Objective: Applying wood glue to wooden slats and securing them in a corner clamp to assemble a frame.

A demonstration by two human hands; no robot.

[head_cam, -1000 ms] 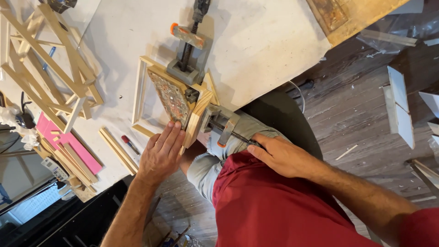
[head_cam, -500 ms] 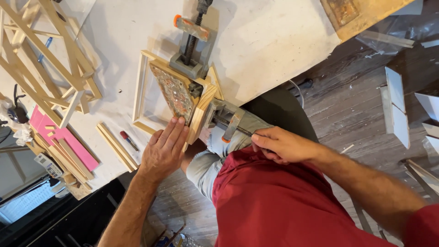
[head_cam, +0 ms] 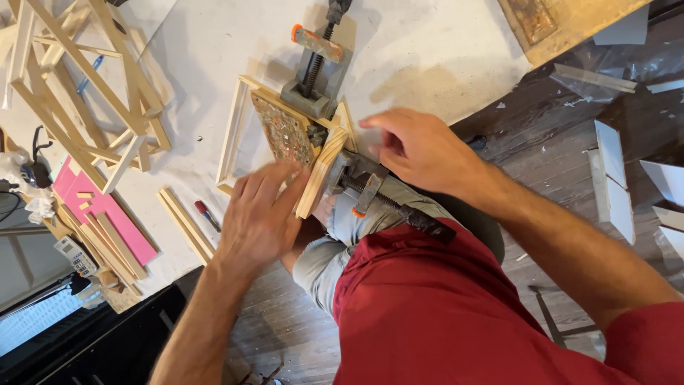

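Note:
A small wooden frame (head_cam: 242,121) lies at the near edge of the white worktable (head_cam: 427,50), with a patterned tile-like panel (head_cam: 283,134) set in it. Two grey bar clamps with orange tabs hold it: one (head_cam: 313,60) runs away from me, the other (head_cam: 377,192) hangs over the table edge toward my lap. My left hand (head_cam: 260,214) hovers flat, fingers apart, over the frame's near corner and a thick wooden bar (head_cam: 322,171). My right hand (head_cam: 420,146) is above the near clamp's jaw, fingers loosely spread, holding nothing.
A larger lattice of wooden slats (head_cam: 85,85) lies at the left. Loose wood strips (head_cam: 185,224), a red-tipped pen (head_cam: 208,215) and a pink sheet (head_cam: 100,207) with offcuts sit near the table's front-left edge. White scraps (head_cam: 613,178) litter the wooden floor on the right.
My right hand has let go of the near clamp's handle and moved up to the clamp jaw at the frame. My left hand has lifted slightly off the frame corner.

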